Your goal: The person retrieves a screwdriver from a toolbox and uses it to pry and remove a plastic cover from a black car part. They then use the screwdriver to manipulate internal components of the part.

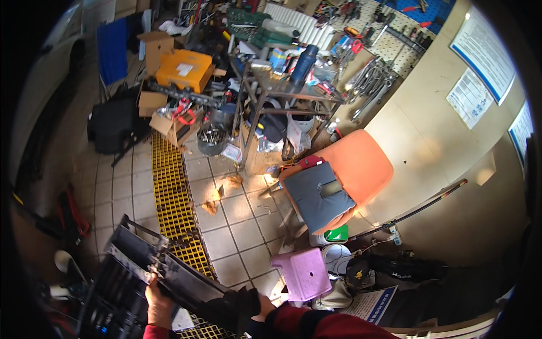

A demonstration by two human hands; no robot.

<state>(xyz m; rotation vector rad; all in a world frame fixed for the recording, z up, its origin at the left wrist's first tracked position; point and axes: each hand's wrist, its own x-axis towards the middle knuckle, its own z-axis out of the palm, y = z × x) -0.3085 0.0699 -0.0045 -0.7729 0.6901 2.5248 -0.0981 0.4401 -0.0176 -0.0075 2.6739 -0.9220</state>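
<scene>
- Red sleeve (333,326) with dark bands, reaching in along the lower edge; it ends at the right hand (264,306), bottom centre.
- Right hand: bent toward a black thing (231,308) just left of it. Its fingers do not show clearly, so I cannot tell how far they are closed or whether they have hold of it.
- Left hand (159,305): lower left, raised upright, fingertips against a metal fitting (159,261) on the dark frame. How tightly they close on it I cannot tell.
- Dark frame (191,276): lower left of the frame, slanting from beyond the left hand down toward the black thing, over part of the yellow grating (171,189).
- Pink stool (302,274): lower centre, right of the grating.
- Orange chair (364,161): right of centre, a grey cushion (310,195) on its seat.
- Table (276,86): upper centre, crowded, a blue bottle (305,65) upright among the clutter.
- Bucket (212,150): left of the table, filled with metal pieces.
- Yellow case (183,70): upper left, among cartons.
- Wrenches (370,85): upper right, beside a pegboard (389,53).
</scene>
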